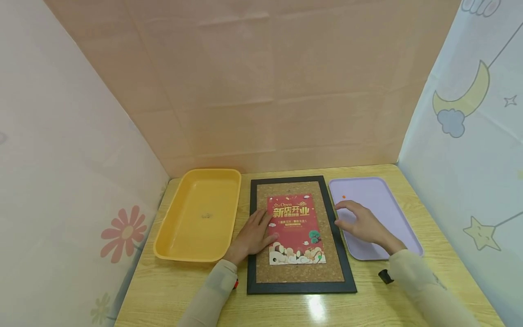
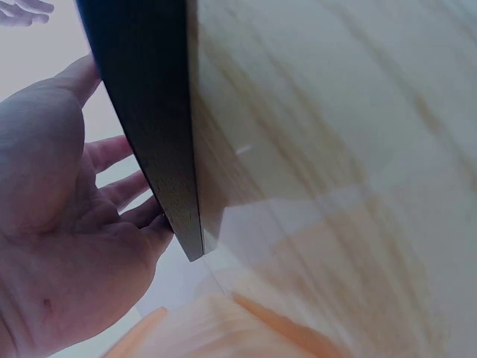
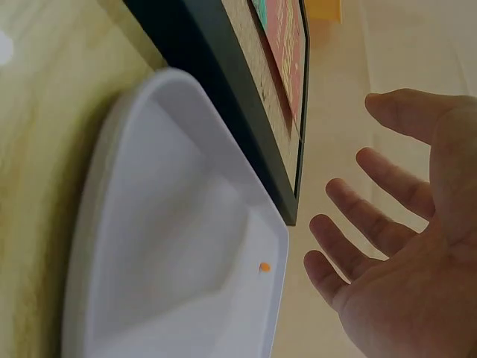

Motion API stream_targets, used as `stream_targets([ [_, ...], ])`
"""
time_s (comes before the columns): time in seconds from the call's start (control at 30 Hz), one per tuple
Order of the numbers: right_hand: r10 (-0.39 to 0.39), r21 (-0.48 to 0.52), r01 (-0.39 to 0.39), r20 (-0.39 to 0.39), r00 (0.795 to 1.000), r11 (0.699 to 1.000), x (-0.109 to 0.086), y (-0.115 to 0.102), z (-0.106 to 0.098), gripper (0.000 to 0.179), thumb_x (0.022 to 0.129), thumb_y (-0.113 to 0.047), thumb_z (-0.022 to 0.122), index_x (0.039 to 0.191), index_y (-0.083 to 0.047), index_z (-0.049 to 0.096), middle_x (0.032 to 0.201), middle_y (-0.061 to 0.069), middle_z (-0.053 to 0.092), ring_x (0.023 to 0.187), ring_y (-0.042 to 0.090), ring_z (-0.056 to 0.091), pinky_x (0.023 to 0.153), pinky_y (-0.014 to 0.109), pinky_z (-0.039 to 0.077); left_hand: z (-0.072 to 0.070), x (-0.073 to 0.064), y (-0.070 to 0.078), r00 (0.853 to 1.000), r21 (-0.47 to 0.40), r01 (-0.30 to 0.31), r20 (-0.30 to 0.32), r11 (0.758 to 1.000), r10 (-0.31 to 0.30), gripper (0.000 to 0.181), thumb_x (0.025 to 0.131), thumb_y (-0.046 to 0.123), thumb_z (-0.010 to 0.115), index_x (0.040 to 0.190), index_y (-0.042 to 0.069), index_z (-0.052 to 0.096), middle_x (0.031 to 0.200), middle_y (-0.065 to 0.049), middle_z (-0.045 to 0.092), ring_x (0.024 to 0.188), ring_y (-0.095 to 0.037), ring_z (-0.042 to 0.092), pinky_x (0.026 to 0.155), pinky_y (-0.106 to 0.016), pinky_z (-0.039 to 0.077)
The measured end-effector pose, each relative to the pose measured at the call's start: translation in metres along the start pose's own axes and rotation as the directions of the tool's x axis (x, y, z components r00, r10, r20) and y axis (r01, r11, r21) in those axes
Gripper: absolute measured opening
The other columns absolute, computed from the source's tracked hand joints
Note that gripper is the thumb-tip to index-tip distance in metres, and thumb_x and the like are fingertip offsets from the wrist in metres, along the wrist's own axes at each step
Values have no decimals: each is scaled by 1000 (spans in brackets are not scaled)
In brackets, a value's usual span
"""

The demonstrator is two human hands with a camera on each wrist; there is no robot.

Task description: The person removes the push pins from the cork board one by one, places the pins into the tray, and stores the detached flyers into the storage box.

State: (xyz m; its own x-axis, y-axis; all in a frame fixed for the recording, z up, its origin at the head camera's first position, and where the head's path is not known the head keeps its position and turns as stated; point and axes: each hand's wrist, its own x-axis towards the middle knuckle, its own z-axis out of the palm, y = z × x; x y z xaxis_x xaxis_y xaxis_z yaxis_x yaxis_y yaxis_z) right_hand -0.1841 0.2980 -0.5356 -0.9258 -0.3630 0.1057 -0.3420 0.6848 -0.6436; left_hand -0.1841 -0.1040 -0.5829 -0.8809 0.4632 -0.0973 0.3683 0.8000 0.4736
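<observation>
A red poster (image 1: 292, 229) with gold lettering lies on a cork board (image 1: 300, 274) with a black frame (image 1: 302, 288). My left hand (image 1: 254, 232) reaches over the frame's left side, its fingers resting on the poster's left edge; in the left wrist view the palm (image 2: 45, 216) is beside the frame. Above the lilac tray (image 1: 380, 186), my right hand (image 1: 365, 223) is held with fingers apart and nothing between them. A small orange piece (image 3: 264, 266) lies in that tray, near the far left corner in the head view; its exact kind is too small to tell.
A yellow tray (image 1: 196, 260) stands left of the board on the wood-grain table (image 1: 286, 313). A tan backdrop (image 1: 265, 91) rises behind, with printed walls at both sides. Under the right sleeve sits a small black object (image 1: 385, 276).
</observation>
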Motion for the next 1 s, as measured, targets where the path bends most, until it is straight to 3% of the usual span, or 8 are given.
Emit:
stream_targets([
  [0.3,-85,-35,86,21,996,996,-15,-20,15,42,100,-14,87,138,-7,72,143,13,75,137,45,68,111,72,56,4,2,-5,1000,-11,4,-3,1000,-4,87,109,53,70,178,14,33,187,-19,26,176,-46,22,144,-63,25],
  [0.57,-151,-72,155,52,987,985,-26,-26,25,41,100,-16,88,137,-6,73,137,9,77,130,39,72,107,63,61,-4,-2,4,1000,25,-7,-3,1000,7,86,110,48,71,177,9,34,186,-23,28,173,-48,25,142,-65,27],
  [0.8,-254,-47,258,83,964,965,-32,-33,36,38,97,-11,89,132,-8,75,131,5,78,121,30,74,101,50,66,-7,-4,7,1000,57,-8,-2,998,8,87,109,46,72,177,8,33,185,-23,30,172,-48,28,142,-65,29],
  [1.0,-325,-24,329,89,941,944,-34,-38,45,34,95,-6,89,126,-13,76,127,4,78,116,23,74,97,46,66,-7,-4,7,1000,74,-4,-6,997,4,87,110,49,71,178,10,33,185,-21,30,173,-46,29,142,-62,31],
])
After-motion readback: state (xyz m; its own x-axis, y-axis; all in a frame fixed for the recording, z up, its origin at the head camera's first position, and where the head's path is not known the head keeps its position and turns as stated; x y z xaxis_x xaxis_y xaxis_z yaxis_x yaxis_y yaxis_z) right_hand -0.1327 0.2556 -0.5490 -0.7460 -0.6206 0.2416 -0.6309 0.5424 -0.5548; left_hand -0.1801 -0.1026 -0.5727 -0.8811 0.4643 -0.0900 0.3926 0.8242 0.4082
